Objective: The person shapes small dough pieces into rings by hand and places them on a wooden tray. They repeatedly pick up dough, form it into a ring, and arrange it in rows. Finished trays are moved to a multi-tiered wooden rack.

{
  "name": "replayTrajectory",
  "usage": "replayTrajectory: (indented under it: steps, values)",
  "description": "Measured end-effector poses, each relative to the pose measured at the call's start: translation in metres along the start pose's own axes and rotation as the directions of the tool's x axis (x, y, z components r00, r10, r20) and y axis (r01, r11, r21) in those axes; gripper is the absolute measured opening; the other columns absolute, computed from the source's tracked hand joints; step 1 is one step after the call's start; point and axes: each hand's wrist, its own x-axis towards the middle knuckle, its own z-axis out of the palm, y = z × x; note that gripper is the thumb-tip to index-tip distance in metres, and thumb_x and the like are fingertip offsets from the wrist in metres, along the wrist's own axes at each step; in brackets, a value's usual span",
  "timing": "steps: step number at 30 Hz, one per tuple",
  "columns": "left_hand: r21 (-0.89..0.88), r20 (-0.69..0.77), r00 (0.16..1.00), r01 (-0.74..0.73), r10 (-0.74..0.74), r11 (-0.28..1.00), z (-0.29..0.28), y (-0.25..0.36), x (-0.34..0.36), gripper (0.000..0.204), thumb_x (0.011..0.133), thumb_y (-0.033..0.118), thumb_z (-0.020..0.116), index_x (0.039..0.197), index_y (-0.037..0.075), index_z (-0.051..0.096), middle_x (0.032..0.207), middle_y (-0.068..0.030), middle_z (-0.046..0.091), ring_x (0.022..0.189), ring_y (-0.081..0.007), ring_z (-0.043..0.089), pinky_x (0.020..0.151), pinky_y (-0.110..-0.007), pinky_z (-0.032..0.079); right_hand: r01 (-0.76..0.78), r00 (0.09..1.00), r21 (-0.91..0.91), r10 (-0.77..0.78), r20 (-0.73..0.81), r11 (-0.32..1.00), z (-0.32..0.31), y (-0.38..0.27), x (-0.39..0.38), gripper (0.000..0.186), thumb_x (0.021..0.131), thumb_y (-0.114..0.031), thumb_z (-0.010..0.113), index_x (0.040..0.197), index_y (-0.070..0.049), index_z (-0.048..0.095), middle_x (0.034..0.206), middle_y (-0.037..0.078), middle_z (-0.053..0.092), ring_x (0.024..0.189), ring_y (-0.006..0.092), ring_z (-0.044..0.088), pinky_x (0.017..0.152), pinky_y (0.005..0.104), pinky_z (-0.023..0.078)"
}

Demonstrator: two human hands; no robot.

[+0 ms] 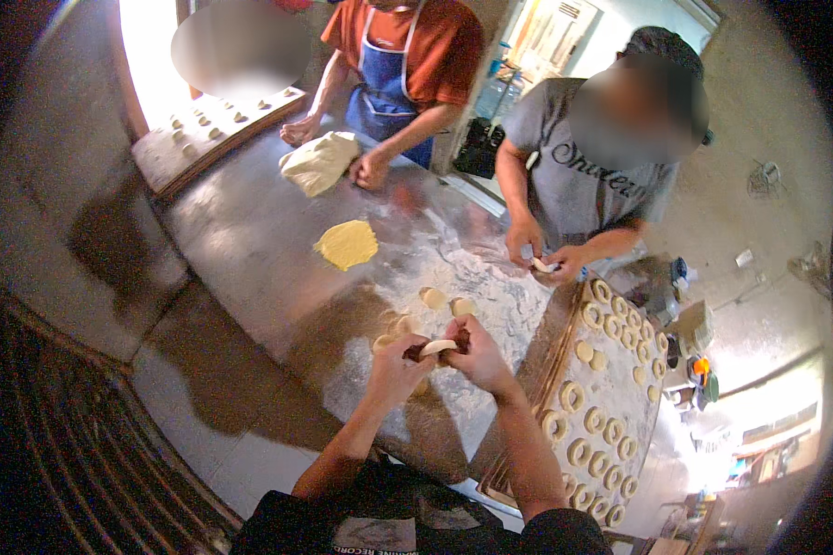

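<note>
Between my two hands, above the floured metal table (250,277), is a small pale piece of dough (439,347), curved like part of a ring. My left hand (400,363) grips its left end, and my right hand (477,356) has its right end, fingers curled round it. Just beyond my hands lie two round dough pieces (432,298) on the flour. More dough rounds (400,325) sit beside my left hand, partly covered by it. On the right, a floured board (551,379) carries several rows of dough rings (572,397) and a few rounds without holes.
A yellow flat mass (348,244) lies mid-table. Across from me, a person in a blue apron (384,83) handles a large dough lump (320,164). At the right, a person in a grey shirt (583,157) holds a dough piece (544,265). Another dough-covered board (157,153) stands far left.
</note>
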Motion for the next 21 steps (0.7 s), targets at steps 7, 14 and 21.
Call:
replayTrajectory:
  steps: [7, 14, 21]
  values:
    - [0.483, -0.298, 0.686, -0.491, 0.663, 0.725, 0.024, 0.007, 0.015, 0.055, 0.074, -0.011, 0.064, 0.125, 0.004, 0.049, 0.094, -0.0157, 0.058, 0.087, -0.0347, 0.062, 0.079, -0.04, 0.05, 0.216, 0.976, 0.334, -0.21, -0.057, 0.917, 0.012, 0.005, -0.004, 0.068, 0.09, -0.016, 0.067, 0.145, -0.012, 0.028, 0.09, 0.002, 0.058, 0.091, 0.0164, 0.058, 0.084, 0.0358, 0.048]
    - [-0.595, -0.117, 0.954, -0.29, 0.276, 0.75, 0.072, -0.007, 0.005, 0.044, 0.098, 0.021, 0.053, 0.137, 0.005, 0.04, 0.11, -0.0124, 0.06, 0.097, -0.0242, 0.062, 0.087, -0.035, 0.052, 0.441, 0.811, 0.002, -0.398, -0.429, 0.897, -0.017, 0.01, -0.039, 0.059, 0.101, -0.056, 0.043, 0.143, -0.014, 0.037, 0.078, 0.004, 0.059, 0.069, 0.0135, 0.061, 0.063, 0.028, 0.046]
    - [-0.261, 0.136, 0.972, -0.151, 0.192, 0.953, 0.16, 0.042, -0.005, 0.039, 0.107, 0.038, 0.036, 0.12, 0.005, 0.052, 0.092, -0.0146, 0.063, 0.078, -0.0274, 0.062, 0.067, -0.039, 0.048, 0.372, 0.922, 0.409, -0.282, -0.264, 0.833, -0.085, 0.018, -0.128, 0.068, 0.103, -0.06, 0.033, 0.152, -0.014, 0.027, 0.087, 0.007, 0.063, 0.068, 0.0174, 0.062, 0.063, 0.0285, 0.048]
